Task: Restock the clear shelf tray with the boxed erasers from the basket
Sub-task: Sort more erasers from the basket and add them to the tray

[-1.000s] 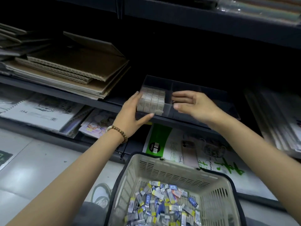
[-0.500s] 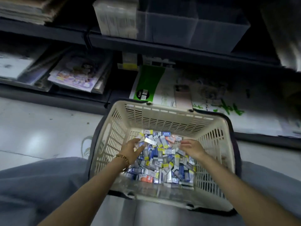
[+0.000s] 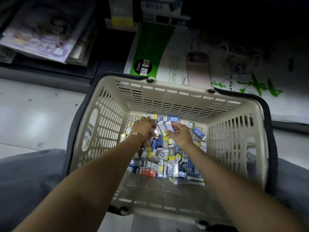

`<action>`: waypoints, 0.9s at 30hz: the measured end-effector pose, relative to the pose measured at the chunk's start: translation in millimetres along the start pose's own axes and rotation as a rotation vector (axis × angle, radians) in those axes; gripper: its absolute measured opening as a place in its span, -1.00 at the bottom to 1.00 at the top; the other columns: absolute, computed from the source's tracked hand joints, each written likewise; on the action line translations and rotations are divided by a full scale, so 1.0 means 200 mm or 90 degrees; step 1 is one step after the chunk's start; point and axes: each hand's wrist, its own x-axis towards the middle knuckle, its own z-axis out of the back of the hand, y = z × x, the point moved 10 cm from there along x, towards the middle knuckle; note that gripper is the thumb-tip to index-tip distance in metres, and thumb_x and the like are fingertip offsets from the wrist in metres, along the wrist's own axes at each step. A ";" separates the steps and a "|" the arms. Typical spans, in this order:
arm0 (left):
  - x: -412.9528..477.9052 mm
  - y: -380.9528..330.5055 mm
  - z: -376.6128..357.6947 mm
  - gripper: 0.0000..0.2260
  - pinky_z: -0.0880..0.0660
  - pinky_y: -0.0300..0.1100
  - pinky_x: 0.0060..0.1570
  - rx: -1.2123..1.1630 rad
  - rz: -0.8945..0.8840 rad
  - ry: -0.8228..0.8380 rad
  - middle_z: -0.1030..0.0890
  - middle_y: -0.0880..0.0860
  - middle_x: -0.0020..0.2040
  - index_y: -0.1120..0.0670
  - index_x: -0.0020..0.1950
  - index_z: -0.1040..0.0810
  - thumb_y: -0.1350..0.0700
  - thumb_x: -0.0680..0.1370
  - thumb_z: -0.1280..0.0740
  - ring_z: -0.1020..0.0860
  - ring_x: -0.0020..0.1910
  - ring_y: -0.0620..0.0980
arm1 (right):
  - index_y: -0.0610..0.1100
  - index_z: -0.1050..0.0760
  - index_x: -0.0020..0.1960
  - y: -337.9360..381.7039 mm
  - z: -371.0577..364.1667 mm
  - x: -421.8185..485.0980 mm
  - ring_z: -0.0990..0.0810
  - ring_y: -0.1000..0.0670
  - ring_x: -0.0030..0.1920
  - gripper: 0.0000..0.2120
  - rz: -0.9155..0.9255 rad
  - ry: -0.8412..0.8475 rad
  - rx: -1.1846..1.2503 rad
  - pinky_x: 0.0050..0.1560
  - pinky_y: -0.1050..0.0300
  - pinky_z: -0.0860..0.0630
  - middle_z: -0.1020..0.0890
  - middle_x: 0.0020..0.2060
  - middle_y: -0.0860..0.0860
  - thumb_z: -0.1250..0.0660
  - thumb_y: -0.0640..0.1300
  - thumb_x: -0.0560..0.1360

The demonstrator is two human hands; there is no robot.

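Head view: we note left hand [image 3: 144, 128] and right hand [image 3: 181, 135] deep in the basket [image 3: 167, 101], each grip curled onto boxed erasers [image 3: 160, 158] heaped on its floor, near the far wall.

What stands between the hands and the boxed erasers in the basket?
Nothing visible. Left hand and right hand are down in the open-topped basket, both gripping boxed erasers. The shelf tray is out of view.
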 end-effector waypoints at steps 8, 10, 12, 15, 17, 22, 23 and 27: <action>-0.09 0.18 -0.06 -0.92 -0.31 -0.29 -0.38 -0.395 0.137 -0.006 -0.45 0.10 -0.23 0.16 -0.05 -0.44 0.17 0.55 -0.31 -0.40 -0.28 -0.01 | -0.27 -0.53 0.13 -0.02 0.05 0.03 -0.55 -0.02 -0.09 -0.70 -0.029 -0.088 0.011 -0.02 0.11 -0.49 -0.61 0.01 -0.14 -0.45 -0.21 0.43; -0.15 0.23 -0.05 -0.94 -0.38 -0.34 -0.39 -0.552 0.192 -0.033 -0.48 0.09 -0.24 0.18 -0.05 -0.42 0.20 0.58 -0.26 -0.42 -0.29 -0.03 | -0.29 -0.58 0.06 -0.03 0.11 0.04 -0.55 0.02 -0.16 -0.75 -0.045 -0.116 0.053 -0.05 0.15 -0.51 -0.64 -0.09 -0.17 -0.47 -0.24 0.40; -0.19 0.24 -0.07 -0.84 -0.55 -0.18 -0.20 -0.763 0.224 -0.025 -0.58 0.15 -0.06 0.28 0.12 -0.42 0.22 0.61 -0.19 -0.58 -0.24 -0.01 | -0.28 -0.60 0.05 0.00 0.12 0.01 -0.58 0.05 -0.24 -0.76 -0.038 -0.105 0.130 -0.13 0.18 -0.56 -0.65 -0.13 -0.15 -0.46 -0.25 0.40; -0.22 0.19 -0.13 -0.77 -0.61 -0.06 -0.14 -1.030 0.281 0.034 -0.61 0.15 0.03 0.22 0.07 -0.50 0.10 0.63 -0.14 -0.66 -0.27 -0.04 | -0.28 -0.56 0.14 0.07 -0.03 -0.06 -0.60 0.16 -0.34 -0.70 -0.040 0.002 0.285 -0.27 0.39 -0.56 -0.64 -0.09 -0.07 -0.44 -0.25 0.42; -0.23 0.17 -0.17 -0.65 -0.60 -0.02 -0.02 -1.013 0.294 0.080 -0.66 0.12 0.02 0.18 0.08 -0.56 -0.09 0.55 -0.25 -0.66 -0.08 0.02 | -0.30 -0.55 0.16 0.13 -0.14 -0.11 -0.61 0.12 -0.26 -0.71 -0.030 0.067 0.298 -0.24 0.39 -0.57 -0.63 -0.06 -0.09 -0.41 -0.28 0.44; -0.26 0.27 -0.19 -0.38 -0.58 -0.27 -0.25 -0.967 0.329 0.060 -0.54 0.15 0.18 0.24 0.17 -0.48 -0.11 0.26 -0.48 -0.66 -0.12 -0.01 | -0.25 -0.56 0.15 0.16 -0.10 -0.07 -0.65 -0.04 -0.09 -0.77 0.016 0.045 0.239 -0.07 0.25 -0.59 -0.65 0.04 -0.18 -0.35 -0.26 0.50; -0.27 0.30 -0.21 -0.30 -0.57 -0.28 -0.28 -0.958 0.353 0.061 -0.47 0.11 0.27 0.23 0.28 -0.43 -0.10 0.27 -0.48 -0.64 -0.09 -0.01 | -0.24 -0.56 0.16 0.15 -0.06 -0.04 -0.63 -0.08 -0.01 -0.75 0.021 0.012 0.175 0.01 0.21 -0.55 -0.63 0.08 -0.16 -0.36 -0.23 0.49; -0.27 0.37 -0.26 -0.29 -0.60 -0.24 -0.25 -0.935 0.396 0.063 -0.38 0.15 0.39 0.20 0.42 -0.31 -0.04 0.38 -0.47 -0.61 -0.01 0.00 | -0.17 -0.44 0.31 0.14 -0.14 0.05 -0.53 -0.10 0.17 -0.57 0.029 0.048 -0.062 0.15 0.16 -0.40 -0.53 0.23 -0.09 -0.40 -0.10 0.47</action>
